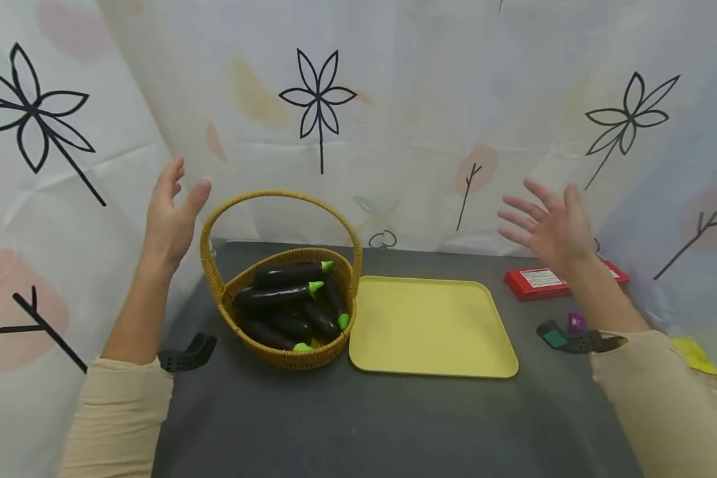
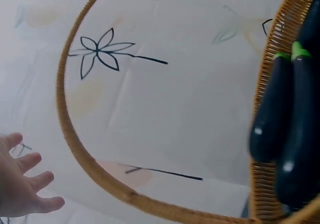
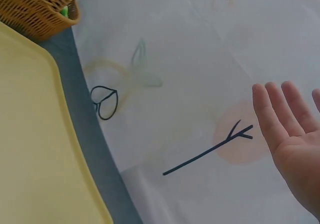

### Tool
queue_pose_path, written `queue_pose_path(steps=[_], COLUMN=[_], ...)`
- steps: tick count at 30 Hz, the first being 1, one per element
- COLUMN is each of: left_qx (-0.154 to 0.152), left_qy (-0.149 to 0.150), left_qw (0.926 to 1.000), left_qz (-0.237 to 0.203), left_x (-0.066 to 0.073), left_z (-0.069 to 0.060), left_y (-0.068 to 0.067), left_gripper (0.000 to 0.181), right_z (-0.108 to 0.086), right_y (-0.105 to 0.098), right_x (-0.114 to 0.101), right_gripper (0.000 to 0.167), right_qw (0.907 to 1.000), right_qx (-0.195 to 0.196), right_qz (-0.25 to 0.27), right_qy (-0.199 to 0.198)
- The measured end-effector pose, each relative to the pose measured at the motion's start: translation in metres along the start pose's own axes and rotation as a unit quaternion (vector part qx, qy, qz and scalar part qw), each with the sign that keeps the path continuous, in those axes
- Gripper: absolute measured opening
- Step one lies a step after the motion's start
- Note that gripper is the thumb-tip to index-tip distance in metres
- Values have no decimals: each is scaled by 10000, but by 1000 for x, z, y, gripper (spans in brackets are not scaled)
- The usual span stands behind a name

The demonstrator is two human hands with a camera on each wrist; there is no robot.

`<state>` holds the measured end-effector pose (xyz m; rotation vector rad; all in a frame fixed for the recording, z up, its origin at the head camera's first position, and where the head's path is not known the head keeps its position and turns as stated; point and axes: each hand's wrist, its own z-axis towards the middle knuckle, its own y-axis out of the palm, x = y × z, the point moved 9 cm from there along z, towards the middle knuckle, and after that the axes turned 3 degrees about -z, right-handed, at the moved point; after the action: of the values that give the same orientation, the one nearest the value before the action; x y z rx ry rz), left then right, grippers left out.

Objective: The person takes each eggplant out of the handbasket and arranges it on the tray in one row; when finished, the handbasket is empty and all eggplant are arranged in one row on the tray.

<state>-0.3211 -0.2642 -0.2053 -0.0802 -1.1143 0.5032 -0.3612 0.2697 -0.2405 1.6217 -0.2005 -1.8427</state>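
In the head view a wicker basket [image 1: 301, 360] with a tall arched handle stands on the dark table, left of centre. Several dark purple eggplants [image 1: 277, 296] with bright green caps lie inside it. A yellow rectangular tray [image 1: 433, 326] sits flat just to the basket's right, with nothing on it. My left hand [image 1: 173, 216] is raised at the left of the basket handle, apart from it, holding nothing. On the other side my right hand [image 1: 552, 226] is held up beyond the tray's right side, fingers spread, also holding nothing.
A red box [image 1: 538, 282] with a white label lies at the back right, partly behind my right forearm. Near it is a small purple item [image 1: 576, 321]. Yellow packaging [image 1: 696, 355] shows at the right edge. A patterned white curtain [image 1: 406, 133] hangs behind the table.
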Motion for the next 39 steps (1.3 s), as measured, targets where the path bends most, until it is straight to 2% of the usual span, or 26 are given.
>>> queue_pose_path(steps=[3,6,8,10,12,14,19,21,27,30,35,39], left_qx=[-22,-144,-327,-554,-772,-909,-868,-846,-946,-950,-792,-687], left_qy=[-138,-355,-457,-571,-649,-777,-1068,-1181,-1608,-1722,-1893,-2093], left_qw=[9999,9990,9976,9956,9935,9912,9872,9858,9792,9767,9747,9691], left_qz=[-46,-247,-415,-501,-519,-560,-807,-846,-802,-856,-890,-1107], left_x=[-24,-48,-64,-81,-97,-112,-141,-150,-174,-182,-189,-194], left_z=[-17,-29,-35,-39,-43,-48,-63,-66,-71,-72,-73,-73], left_y=[-1,2,7,12,18,23,34,39,52,56,60,63], left_gripper=[73,76,77,78,80,80,70,67,62,57,48,42], right_z=[-9,-17,-23,-28,-33,-37,-40,-38,-23,-10,8,23], right_y=[-1,2,5,10,15,23,54,70,118,139,171,185], right_x=[18,39,54,69,86,103,148,166,212,231,259,280], right_gripper=[62,63,66,70,73,74,70,66,71,73,69,66], right_qw=[9994,9942,9848,9708,9587,9514,9598,9648,9679,9674,9621,9615], right_qx=[-297,-951,-1502,-2019,-2348,-2567,-2264,-1991,-1475,-1278,-1267,-1036], right_qz=[63,313,654,1035,1277,1292,978,878,535,436,382,335], right_qy=[151,390,572,773,969,1104,1343,1473,1965,2144,2386,2523])
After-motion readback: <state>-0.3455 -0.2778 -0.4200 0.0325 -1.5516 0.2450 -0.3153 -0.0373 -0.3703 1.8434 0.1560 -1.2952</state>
